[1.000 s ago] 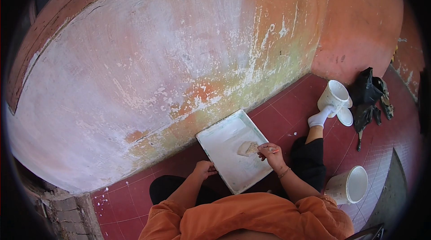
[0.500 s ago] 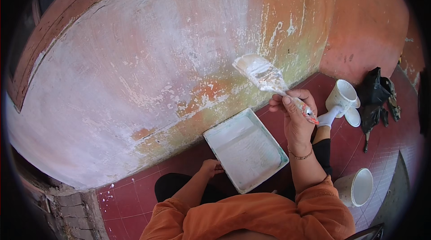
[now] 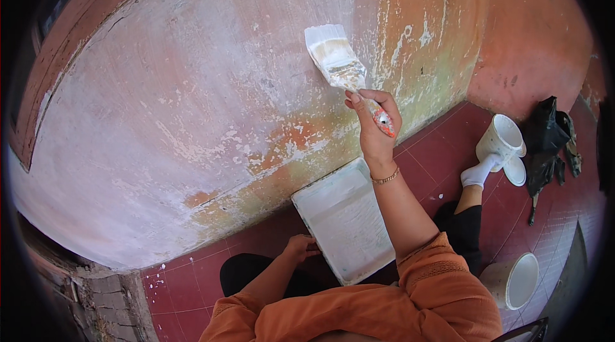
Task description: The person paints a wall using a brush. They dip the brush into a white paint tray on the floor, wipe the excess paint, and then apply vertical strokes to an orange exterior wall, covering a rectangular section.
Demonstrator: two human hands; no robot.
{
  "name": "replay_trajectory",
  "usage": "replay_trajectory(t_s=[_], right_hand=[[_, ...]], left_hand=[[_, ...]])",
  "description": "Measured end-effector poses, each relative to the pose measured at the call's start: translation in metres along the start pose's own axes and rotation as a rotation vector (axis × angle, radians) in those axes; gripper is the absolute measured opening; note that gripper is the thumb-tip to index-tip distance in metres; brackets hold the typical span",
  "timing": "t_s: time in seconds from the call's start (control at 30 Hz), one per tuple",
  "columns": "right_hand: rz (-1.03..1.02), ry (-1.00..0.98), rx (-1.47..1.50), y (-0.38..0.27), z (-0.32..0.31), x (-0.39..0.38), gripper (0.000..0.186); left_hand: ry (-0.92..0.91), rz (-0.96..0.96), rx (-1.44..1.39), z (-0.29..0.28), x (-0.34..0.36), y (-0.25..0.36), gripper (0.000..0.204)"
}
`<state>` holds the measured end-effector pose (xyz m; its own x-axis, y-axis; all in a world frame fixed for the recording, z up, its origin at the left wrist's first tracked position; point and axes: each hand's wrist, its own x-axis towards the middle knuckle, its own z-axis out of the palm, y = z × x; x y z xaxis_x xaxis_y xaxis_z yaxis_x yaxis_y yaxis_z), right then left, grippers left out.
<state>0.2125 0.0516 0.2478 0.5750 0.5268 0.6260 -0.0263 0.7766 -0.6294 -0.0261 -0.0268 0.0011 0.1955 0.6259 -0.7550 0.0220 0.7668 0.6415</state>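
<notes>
A wide paintbrush (image 3: 333, 54) with white-coated bristles is in my right hand (image 3: 375, 118), fingers closed around its spotted, red-tipped handle. The brush is raised in front of the peeling, patchy pink and orange wall (image 3: 224, 79); I cannot tell if the bristles touch it. Below, the white paint tray (image 3: 336, 227) lies at the foot of the wall, its right side partly hidden by my forearm. My left hand (image 3: 298, 248) is closed on the tray's left edge.
To the right stand a white bucket (image 3: 506, 130) with round lids (image 3: 515, 171) by my socked foot (image 3: 477, 173), black plastic sheeting (image 3: 541, 134) and another bucket (image 3: 512, 281). Broken masonry (image 3: 106, 303) borders the red tiled floor (image 3: 182, 284) at lower left.
My right hand has lifted the brush from the tray up in front of the wall, bristles pointing up and left. My left hand stays at the tray's edge.
</notes>
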Motion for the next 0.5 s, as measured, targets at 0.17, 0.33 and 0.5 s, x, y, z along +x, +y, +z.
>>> replay_trajectory(t_s=[0.17,0.33,0.5], right_hand=[[0.205,-0.048,-0.208,0.047,-0.058,-0.078,0.009],[0.366,-0.157,-0.349,0.049,-0.085,-0.071,0.010],[0.549,-0.422,-0.524,0.005,-0.037,0.007,0.013]], left_hand=[[-0.015,0.024,0.002,-0.005,0.013,-0.006,0.019],[0.031,0.047,0.036,-0.004,0.019,-0.006,0.016],[-0.061,0.061,-0.016,-0.008,0.019,-0.007,0.015]])
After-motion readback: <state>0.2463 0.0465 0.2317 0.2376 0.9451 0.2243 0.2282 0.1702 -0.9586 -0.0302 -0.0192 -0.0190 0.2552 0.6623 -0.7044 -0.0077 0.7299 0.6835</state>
